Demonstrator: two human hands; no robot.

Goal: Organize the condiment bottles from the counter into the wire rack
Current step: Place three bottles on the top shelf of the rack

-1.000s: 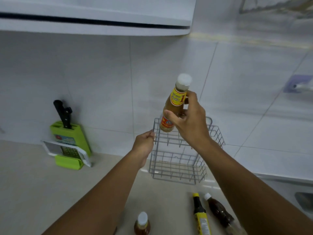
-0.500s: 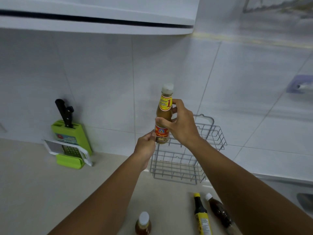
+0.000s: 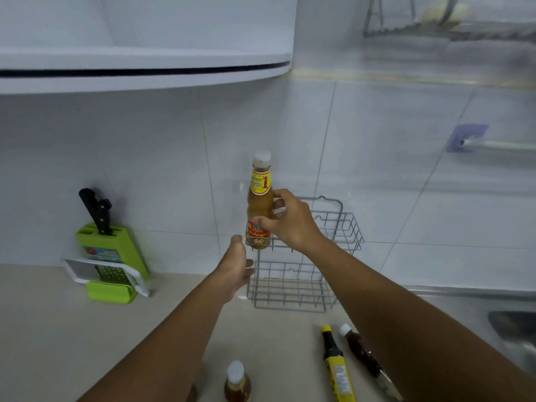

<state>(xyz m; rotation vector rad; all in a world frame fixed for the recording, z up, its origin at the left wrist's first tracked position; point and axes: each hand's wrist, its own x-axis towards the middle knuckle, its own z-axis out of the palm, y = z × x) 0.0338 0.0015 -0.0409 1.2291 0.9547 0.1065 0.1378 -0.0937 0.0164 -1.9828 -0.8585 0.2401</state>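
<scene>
The right hand (image 3: 290, 221) is grasping the orange bottle (image 3: 259, 204) upright, its base sitting at the rack's (image 3: 345, 236) upper front-left rim. The left hand (image 3: 236, 264) is resting half-open against the rack's left side; whether it is gripping wire, I cannot tell. Risk: the base is likely catching on the rim and tipping the rack, while three bottles are waiting at the counter's (image 3: 58, 329) near edge.

metal wire rack (image 3: 345, 227), glossy wall tiles (image 3: 377, 184)

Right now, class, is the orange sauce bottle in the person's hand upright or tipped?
Upright. The orange sauce bottle has its white cap straight above its base, held by the right hand at the wire rack top.
</scene>
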